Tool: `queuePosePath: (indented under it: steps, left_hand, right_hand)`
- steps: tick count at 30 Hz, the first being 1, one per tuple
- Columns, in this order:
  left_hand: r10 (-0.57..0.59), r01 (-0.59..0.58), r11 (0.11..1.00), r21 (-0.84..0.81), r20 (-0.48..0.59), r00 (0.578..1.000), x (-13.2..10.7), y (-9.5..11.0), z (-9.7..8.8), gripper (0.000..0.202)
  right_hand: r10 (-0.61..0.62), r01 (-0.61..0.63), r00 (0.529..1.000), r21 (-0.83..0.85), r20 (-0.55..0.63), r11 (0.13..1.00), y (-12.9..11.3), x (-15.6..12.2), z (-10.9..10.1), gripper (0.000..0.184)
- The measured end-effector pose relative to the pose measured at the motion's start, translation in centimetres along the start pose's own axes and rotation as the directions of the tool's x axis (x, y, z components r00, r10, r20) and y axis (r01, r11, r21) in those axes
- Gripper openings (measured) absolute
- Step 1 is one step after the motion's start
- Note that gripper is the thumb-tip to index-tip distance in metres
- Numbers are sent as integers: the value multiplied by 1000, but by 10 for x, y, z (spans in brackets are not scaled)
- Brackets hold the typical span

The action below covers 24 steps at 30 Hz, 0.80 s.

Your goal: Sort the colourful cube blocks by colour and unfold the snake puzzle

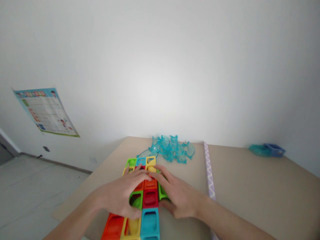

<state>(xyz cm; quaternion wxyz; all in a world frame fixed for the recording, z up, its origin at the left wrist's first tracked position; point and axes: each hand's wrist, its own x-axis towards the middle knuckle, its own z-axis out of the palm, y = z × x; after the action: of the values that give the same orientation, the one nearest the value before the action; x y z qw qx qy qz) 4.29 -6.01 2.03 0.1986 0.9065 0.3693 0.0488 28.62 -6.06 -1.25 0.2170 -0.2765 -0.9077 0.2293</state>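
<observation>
Colourful hollow plastic blocks lie joined in a long strip on the table, among them a blue block (pixel 150 222), a red block (pixel 150 199), a yellow block (pixel 133 228) and an orange block (pixel 113 228). My left hand (pixel 121 195) rests over the strip's left side, fingers spread across the blocks. On the right side, my right hand (pixel 181 195) has its thumb and fingers around a green block (pixel 162 191) that sticks out beside the strip. Whether that block is joined to the others is hidden by the fingers.
Behind the strip, a pile of clear turquoise plastic pieces (pixel 172 150) lies near the wall. A purple zigzag-patterned strip (pixel 209 173) runs along the table (pixel 252 186) to the right. Turquoise and blue containers (pixel 274 150) stand at the far right. A poster (pixel 47 111) hangs at left.
</observation>
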Motion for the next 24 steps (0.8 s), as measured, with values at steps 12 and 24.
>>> queuePosePath:
  steps: [12,24]
  left_hand:
    - [-293,299,945,130,-64,954,9,51,37,74]
    - [-247,249,955,164,-32,968,5,48,26,57]
  right_hand:
    - [-9,-9,998,-262,-67,965,1,-1,-19,59]
    - [244,-287,958,-541,-151,791,84,111,-13,48]
